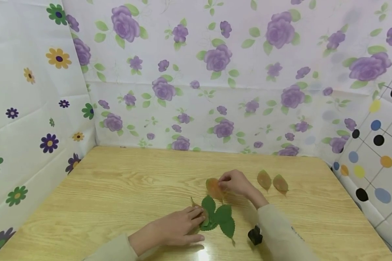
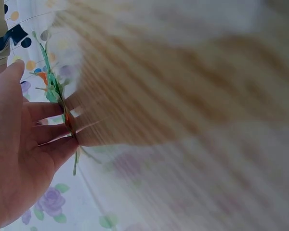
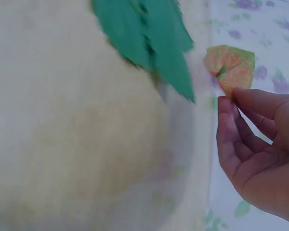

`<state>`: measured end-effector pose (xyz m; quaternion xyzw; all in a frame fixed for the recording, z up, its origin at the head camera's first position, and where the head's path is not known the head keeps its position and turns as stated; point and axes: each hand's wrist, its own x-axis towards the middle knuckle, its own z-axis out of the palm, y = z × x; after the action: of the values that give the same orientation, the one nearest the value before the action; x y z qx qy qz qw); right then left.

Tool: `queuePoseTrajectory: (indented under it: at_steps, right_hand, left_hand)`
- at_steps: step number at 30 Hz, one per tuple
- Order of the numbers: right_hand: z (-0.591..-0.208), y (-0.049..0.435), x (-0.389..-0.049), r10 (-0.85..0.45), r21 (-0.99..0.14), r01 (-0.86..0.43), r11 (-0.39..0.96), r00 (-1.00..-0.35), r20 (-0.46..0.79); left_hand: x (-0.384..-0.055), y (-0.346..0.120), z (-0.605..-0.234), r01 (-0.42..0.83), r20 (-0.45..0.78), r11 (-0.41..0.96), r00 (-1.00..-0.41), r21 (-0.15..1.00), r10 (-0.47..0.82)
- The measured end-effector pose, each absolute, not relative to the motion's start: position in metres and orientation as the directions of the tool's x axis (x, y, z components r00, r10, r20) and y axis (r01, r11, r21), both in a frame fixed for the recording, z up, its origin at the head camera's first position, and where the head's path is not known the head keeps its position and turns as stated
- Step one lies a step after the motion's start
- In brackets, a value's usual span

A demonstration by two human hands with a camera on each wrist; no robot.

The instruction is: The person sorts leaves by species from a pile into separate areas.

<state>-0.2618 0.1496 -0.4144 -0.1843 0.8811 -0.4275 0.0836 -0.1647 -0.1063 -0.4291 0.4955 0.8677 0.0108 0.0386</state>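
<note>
Between thumb and fingertips, my right hand [image 1: 237, 183] pinches an orange artificial leaf with a greenish edge [image 1: 212, 187]. The right wrist view shows that orange leaf [image 3: 236, 62] held at its rim, raised off the table. Below it lies a cluster of green, toothed artificial leaves [image 1: 224, 216]. My left hand [image 1: 179, 225] rests its outstretched fingertips on a brownish leaf [image 1: 205, 214] at the cluster's left side, partly covering it. Seen edge-on in the left wrist view, the leaves [image 2: 54, 89] lie under the fingers, with the thumb apart.
Two more orange-brown leaves [image 1: 264, 179] lie on the wooden table [image 1: 134, 181], right of my right hand. A small black object [image 1: 255, 235] is beside the right forearm; its kind is unclear. Flower-patterned cloth [image 1: 189, 108] hangs behind, with patterned cloth at both sides.
</note>
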Motion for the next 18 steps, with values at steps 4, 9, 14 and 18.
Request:
queuePoseTrajectory:
  at_steps: [4, 9, 14, 18]
  right_hand:
    - [-0.408, 0.164, -0.270, -0.313, -0.833, -0.202, 0.515, -0.949, 0.036]
    - [-0.404, 0.187, -0.280, -0.236, -0.850, -0.158, 0.503, -0.971, 0.041]
    - [-0.401, 0.212, -0.285, -0.178, -0.829, -0.100, 0.550, -0.984, 0.001]
    - [-0.403, 0.228, -0.288, -0.145, -0.804, -0.067, 0.591, -0.989, -0.024]
  left_hand:
    - [-0.165, -0.105, -0.429, 0.857, -0.061, 0.514, -0.512, 0.028, 0.857]
    - [-0.164, -0.106, -0.426, 0.858, -0.064, 0.514, -0.512, 0.016, 0.857]
    - [-0.164, -0.107, -0.427, 0.861, -0.059, 0.508, -0.506, 0.023, 0.861]
    - [-0.163, -0.107, -0.427, 0.863, -0.058, 0.505, -0.504, 0.019, 0.862]
